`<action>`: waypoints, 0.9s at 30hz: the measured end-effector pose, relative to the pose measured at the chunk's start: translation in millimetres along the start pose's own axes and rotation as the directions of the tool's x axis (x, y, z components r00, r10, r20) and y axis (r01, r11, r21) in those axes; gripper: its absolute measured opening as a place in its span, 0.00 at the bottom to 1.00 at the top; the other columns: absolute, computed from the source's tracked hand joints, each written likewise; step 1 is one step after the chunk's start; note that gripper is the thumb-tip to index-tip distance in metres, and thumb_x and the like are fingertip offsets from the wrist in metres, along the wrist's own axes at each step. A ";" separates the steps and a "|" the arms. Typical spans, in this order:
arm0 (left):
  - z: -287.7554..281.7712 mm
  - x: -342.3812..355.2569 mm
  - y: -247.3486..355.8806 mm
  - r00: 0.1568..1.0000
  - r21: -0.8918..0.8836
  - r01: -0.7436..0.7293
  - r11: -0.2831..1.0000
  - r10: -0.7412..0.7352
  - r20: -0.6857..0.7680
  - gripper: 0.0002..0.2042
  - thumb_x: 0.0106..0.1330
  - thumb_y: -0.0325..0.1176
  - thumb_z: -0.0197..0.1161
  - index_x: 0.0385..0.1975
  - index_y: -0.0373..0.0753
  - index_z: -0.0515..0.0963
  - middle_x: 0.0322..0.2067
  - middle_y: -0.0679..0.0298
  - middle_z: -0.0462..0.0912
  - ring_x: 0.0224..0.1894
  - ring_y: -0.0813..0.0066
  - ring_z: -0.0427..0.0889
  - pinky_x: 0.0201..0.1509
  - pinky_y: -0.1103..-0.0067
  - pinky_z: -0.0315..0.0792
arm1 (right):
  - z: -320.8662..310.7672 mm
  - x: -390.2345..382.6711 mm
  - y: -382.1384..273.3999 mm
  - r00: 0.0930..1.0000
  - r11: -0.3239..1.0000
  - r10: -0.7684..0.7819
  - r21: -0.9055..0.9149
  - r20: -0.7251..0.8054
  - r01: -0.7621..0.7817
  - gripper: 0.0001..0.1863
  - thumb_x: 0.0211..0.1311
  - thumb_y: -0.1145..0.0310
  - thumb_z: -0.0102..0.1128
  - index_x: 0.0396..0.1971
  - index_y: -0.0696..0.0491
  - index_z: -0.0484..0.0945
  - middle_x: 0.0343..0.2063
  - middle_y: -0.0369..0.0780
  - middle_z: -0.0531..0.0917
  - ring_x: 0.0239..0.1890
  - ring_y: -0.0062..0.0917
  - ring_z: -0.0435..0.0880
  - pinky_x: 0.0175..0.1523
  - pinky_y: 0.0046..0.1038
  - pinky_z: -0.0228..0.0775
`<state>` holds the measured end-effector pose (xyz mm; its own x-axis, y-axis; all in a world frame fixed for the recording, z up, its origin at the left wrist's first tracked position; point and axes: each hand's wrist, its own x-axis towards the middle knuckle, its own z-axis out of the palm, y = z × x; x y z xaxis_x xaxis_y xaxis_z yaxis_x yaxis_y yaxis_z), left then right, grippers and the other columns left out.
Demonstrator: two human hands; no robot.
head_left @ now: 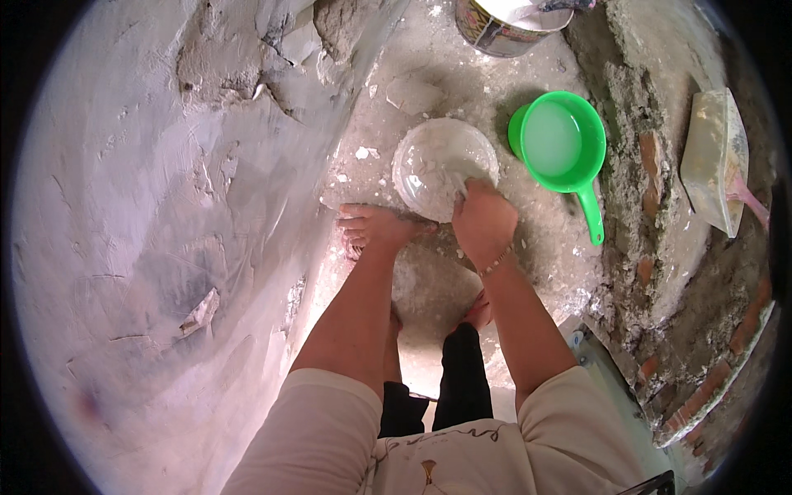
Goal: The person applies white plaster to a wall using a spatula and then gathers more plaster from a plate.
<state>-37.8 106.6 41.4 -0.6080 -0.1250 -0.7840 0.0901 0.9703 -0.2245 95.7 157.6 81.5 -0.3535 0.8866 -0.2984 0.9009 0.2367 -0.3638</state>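
A shallow pale round bowl point(433, 157) with a wet, whitish interior sits on the dusty floor. My right hand point(487, 219) is closed at its near right edge, fingertips inside the rim on something I cannot make out. My left hand point(371, 227) is open left of the bowl's near side, fingers spread low by the floor. To the bowl's right, a green plastic dipper point(553, 136) holds milky liquid, its handle toward me.
A rough plastered wall point(148, 206) fills the left. A bucket point(491, 37) stands at the top. A stained plastic scoop point(709, 157) with a pink handle lies right, beyond crumbled brick and plaster point(648, 181). My bare feet and dark-clad legs point(458, 371) are below my hands.
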 end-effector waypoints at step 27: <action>8.1 6.4 -2.4 1.000 -0.059 -0.029 0.998 0.028 -0.009 0.76 0.37 0.51 0.80 0.61 0.32 0.10 0.67 0.35 0.22 0.72 0.38 0.33 0.74 0.58 0.36 | -2.5 19.2 -36.5 0.995 0.996 -0.090 -0.002 0.034 0.090 0.06 0.53 0.70 0.57 0.31 0.54 0.76 0.33 0.43 0.78 0.31 0.41 0.82 0.35 0.40 0.75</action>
<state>-35.5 101.8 32.2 -0.6123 -0.0958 -0.7848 0.0608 0.9840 -0.1676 56.6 167.0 91.3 -0.4416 0.8477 -0.2939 0.8657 0.3166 -0.3877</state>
